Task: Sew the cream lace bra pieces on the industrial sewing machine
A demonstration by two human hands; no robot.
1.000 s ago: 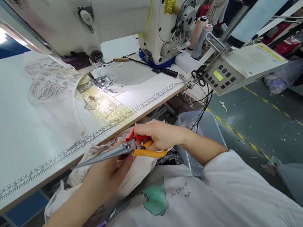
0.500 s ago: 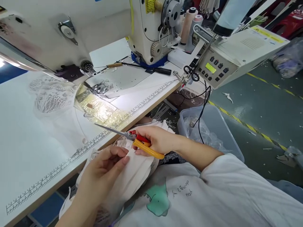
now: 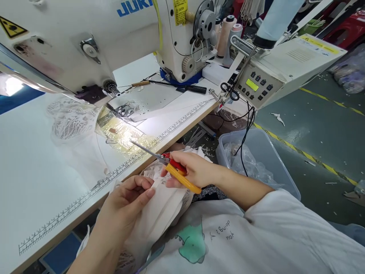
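My left hand (image 3: 129, 203) pinches the edge of a white fabric piece with lace (image 3: 159, 203) between thumb and fingers, over my lap. My right hand (image 3: 189, 169) is closed around a pair of scissors (image 3: 182, 179) with orange and red handles. Their blades point up and left past the table edge, and they look closed together. The scissors sit just above the fabric, to the right of my left fingertips. Some of the cloth hangs below the table edge, partly hidden by my hands.
A sewing machine (image 3: 134, 42) stands on the white table (image 3: 68, 190), which has a ruler strip (image 3: 119, 171) along its front edge. White lace (image 3: 74, 121) lies left of the needle area. A control box (image 3: 265, 83) and a plastic bin (image 3: 256, 152) are to the right.
My right hand with the scissors has moved slightly right and down, away from my left fingertips. My left hand keeps its pinch on the fabric. The camera view has shifted a little.
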